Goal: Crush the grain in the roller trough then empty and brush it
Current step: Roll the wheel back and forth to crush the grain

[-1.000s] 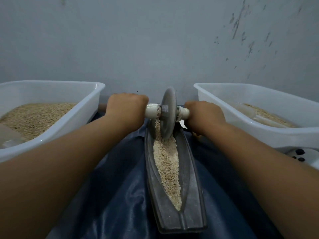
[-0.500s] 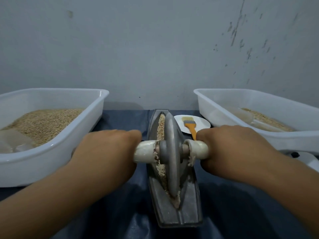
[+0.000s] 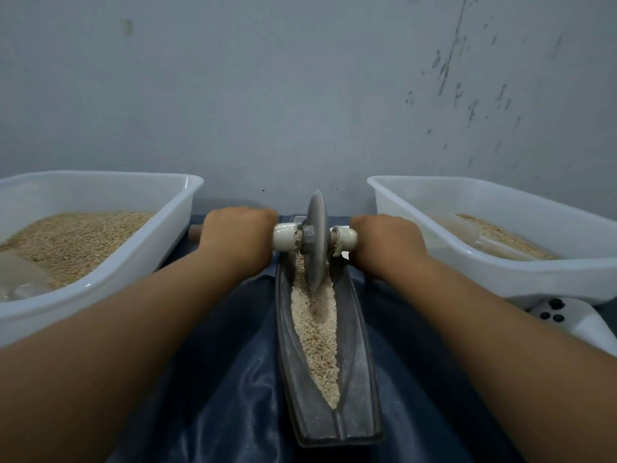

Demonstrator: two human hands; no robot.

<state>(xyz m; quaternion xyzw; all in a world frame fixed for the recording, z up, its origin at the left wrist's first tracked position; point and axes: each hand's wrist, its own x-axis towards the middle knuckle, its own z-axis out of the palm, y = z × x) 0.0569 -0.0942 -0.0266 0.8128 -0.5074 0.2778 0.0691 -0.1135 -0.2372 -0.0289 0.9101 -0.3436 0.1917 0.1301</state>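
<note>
Left hand [image 3: 235, 233] and right hand [image 3: 387, 243] each grip an end of the axle, fingers curled round it. Stone wheel [image 3: 315, 240] stands upright at the far end of the trough [image 3: 354, 379]. Pale grain [image 3: 315, 332] lies along the groove. White tubs of grain flank it, left [image 3: 100, 295] and right [image 3: 500, 272].

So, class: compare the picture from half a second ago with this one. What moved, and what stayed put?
The roller wheel rolled from the trough's near end to its far end, pushed away by both hands. The grain behind it now lies uncovered. Grips unchanged; the trough and both tubs stayed put.
</note>
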